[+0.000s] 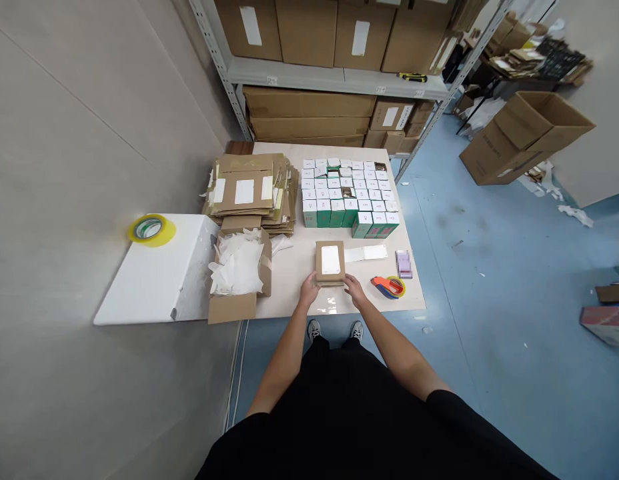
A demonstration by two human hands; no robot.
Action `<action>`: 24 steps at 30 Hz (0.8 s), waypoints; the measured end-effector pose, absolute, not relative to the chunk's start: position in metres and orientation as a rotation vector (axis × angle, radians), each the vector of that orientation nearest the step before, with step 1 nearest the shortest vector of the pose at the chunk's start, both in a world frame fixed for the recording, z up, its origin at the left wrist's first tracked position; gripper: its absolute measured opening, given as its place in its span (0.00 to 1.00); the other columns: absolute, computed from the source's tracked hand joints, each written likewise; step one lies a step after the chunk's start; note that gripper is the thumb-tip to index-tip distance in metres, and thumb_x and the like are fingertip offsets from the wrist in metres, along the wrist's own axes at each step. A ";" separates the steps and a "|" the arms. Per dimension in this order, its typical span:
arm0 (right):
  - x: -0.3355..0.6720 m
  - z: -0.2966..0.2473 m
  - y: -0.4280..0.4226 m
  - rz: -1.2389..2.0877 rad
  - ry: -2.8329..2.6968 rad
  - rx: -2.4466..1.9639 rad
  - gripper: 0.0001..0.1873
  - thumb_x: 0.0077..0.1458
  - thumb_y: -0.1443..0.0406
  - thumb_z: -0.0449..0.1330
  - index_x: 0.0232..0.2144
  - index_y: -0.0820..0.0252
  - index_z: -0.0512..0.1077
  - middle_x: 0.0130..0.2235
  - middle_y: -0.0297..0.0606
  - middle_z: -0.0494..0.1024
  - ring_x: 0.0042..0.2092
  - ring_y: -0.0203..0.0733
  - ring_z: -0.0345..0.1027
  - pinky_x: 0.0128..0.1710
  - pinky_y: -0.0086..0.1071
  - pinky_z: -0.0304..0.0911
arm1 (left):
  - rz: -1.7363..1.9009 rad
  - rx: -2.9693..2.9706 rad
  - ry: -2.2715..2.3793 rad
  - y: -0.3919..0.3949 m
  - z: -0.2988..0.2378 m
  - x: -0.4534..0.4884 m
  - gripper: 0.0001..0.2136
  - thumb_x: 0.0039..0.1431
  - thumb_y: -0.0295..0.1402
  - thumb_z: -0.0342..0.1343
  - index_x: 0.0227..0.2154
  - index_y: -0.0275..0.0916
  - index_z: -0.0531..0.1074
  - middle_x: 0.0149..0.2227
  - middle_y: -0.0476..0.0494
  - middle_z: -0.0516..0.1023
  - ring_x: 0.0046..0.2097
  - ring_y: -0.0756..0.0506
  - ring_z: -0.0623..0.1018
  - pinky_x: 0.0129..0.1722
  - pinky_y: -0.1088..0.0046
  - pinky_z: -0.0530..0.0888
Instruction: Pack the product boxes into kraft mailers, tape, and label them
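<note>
A small brown cardboard box [330,261] with a white label on top lies on the beige table [299,273] in front of me. My left hand [308,289] grips its near left corner, fingers curled on the edge. My right hand [355,289] holds its near right corner the same way. Behind the box stands a block of several small green-and-white cartons [347,193]. A strip of white labels [365,253] lies just right of the box.
A red tape dispenser [388,286] and a small pad [403,263] lie at the right. An open box of white paper filling [239,270] and a stack of flattened cartons [252,190] sit left. A yellow tape roll [150,229] rests on a white board. Shelving with big boxes [309,107] stands behind.
</note>
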State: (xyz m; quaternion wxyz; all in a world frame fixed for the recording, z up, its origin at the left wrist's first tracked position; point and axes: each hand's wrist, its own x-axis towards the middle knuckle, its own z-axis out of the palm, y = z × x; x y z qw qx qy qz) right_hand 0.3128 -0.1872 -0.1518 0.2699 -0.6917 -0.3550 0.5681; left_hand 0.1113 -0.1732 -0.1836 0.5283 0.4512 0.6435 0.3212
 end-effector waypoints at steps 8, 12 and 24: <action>0.311 -0.168 -0.181 1.374 -1.048 -1.923 0.34 0.59 0.57 0.56 0.67 0.55 0.66 0.68 0.42 0.69 0.67 0.48 0.65 0.63 0.39 0.65 | 0.666 1.045 1.642 -0.180 -0.209 0.119 0.26 0.64 0.31 0.59 0.65 0.39 0.68 0.65 0.35 0.73 0.60 0.40 0.78 0.61 0.62 0.73; 0.322 -0.158 -0.169 1.240 -1.110 -1.891 0.36 0.61 0.56 0.53 0.70 0.53 0.61 0.71 0.41 0.65 0.69 0.48 0.62 0.65 0.41 0.64 | 0.529 1.094 1.749 -0.158 -0.200 0.122 0.24 0.66 0.41 0.58 0.61 0.37 0.71 0.63 0.31 0.75 0.61 0.36 0.76 0.59 0.62 0.72; 0.425 -0.127 -0.107 1.130 -1.135 -1.807 0.35 0.63 0.57 0.51 0.72 0.51 0.58 0.73 0.39 0.61 0.71 0.49 0.57 0.66 0.42 0.61 | 0.218 1.019 2.064 -0.163 -0.197 0.121 0.09 0.64 0.39 0.56 0.42 0.43 0.76 0.48 0.36 0.83 0.52 0.33 0.80 0.51 0.58 0.74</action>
